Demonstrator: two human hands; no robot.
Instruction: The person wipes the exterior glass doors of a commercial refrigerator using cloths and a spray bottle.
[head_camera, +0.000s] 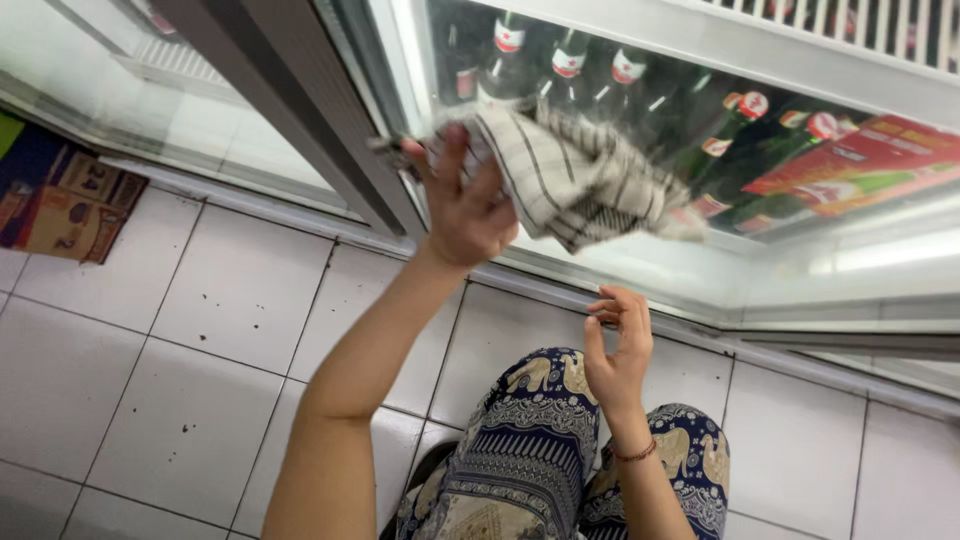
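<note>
A checked cloth (570, 180), stretched sideways across the fridge's glass door (700, 130), is clutched by the raised left hand (462, 205); the right hand (617, 345) is held loosely open, empty.

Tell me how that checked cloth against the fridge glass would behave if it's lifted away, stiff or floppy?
Probably floppy: the checked cloth bunches in folds under the left hand and hangs off to one side. It looks thin, so likely light. It should slide easily on the smooth glass door, with nothing in it to break.
</note>
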